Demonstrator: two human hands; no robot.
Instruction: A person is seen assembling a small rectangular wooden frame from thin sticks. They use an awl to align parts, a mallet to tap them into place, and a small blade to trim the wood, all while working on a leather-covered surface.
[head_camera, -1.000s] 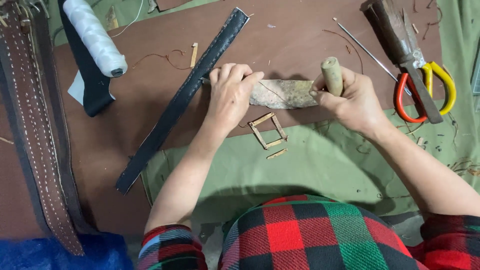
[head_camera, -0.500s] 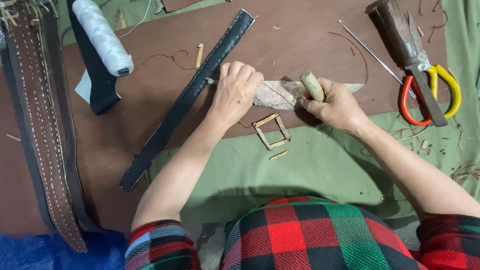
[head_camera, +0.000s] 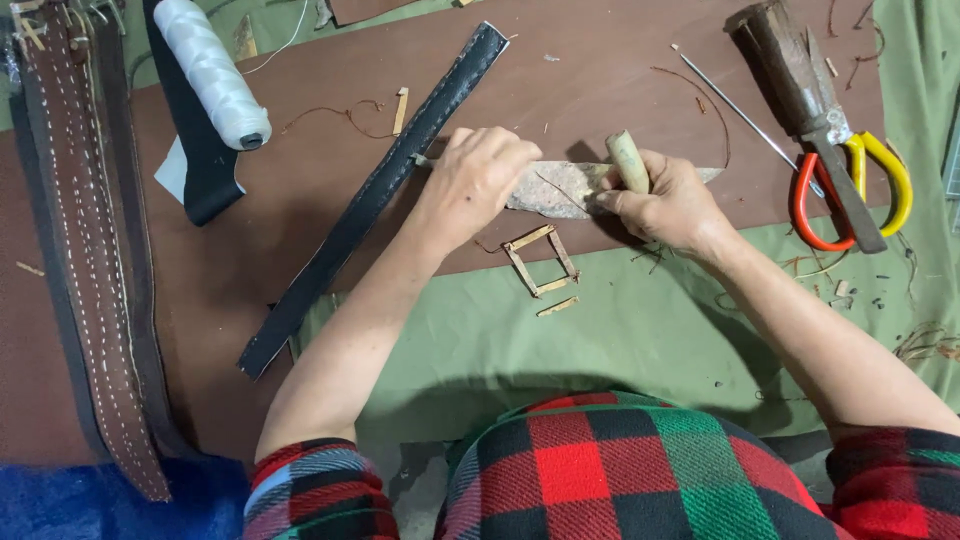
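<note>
My left hand (head_camera: 478, 180) presses down on one end of a flat, pale brown strip of leather (head_camera: 560, 190) lying on a brown leather sheet (head_camera: 320, 190). My right hand (head_camera: 665, 200) is closed around a tool with a light wooden handle (head_camera: 628, 160), its working end down on the same strip. A long black stitched strap (head_camera: 380, 190) runs diagonally just left of my left hand. Thin wooden slivers forming a small square (head_camera: 540, 262) lie below my hands.
A spool of white thread (head_camera: 212, 72) rests on a black piece at upper left. Brown stitched belts (head_camera: 85, 240) run along the left edge. Red and yellow handled scissors (head_camera: 850, 180), a dark tool and a thin metal rod (head_camera: 735, 108) sit at upper right. Green cloth (head_camera: 620, 340) covers the near table.
My right hand with the wooden-handled tool has slid left along the pale strip toward my left hand. The left hand stays pressed on the strip.
</note>
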